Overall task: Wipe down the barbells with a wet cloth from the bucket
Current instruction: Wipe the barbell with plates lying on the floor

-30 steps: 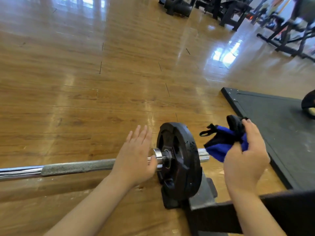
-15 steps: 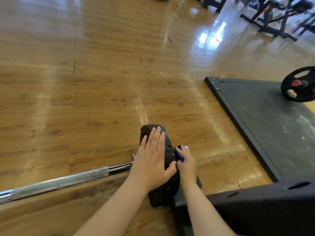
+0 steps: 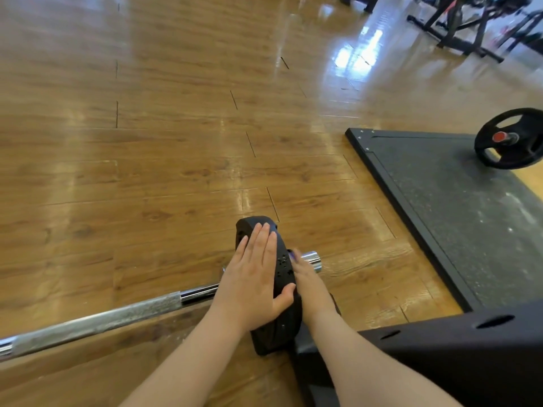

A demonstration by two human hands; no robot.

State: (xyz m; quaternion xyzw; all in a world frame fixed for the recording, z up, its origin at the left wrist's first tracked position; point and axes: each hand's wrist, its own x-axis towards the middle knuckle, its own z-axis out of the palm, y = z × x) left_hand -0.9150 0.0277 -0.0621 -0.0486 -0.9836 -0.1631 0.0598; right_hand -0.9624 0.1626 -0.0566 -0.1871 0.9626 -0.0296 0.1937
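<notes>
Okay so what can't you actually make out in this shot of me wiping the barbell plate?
- Cloth: only a blue sliver shows, head view; the plate and right hand hide the rest.
- Right hand's fingers: behind the plate's far face, so the grip is unclear.
- Barbell: its left end is cut off by the frame edge.
- Bucket: not in view.
- Gym machines: blurred, top right.

A glossy wood-plank floor [image 3: 147, 171] is seen, with window glare reflected. The barbell shaft [image 3: 88, 324] is shown as polished chrome with a dull, rough grey band. The weight plate [image 3: 276, 333] and speckled platform mat [image 3: 455, 215] appear matt black.
</notes>
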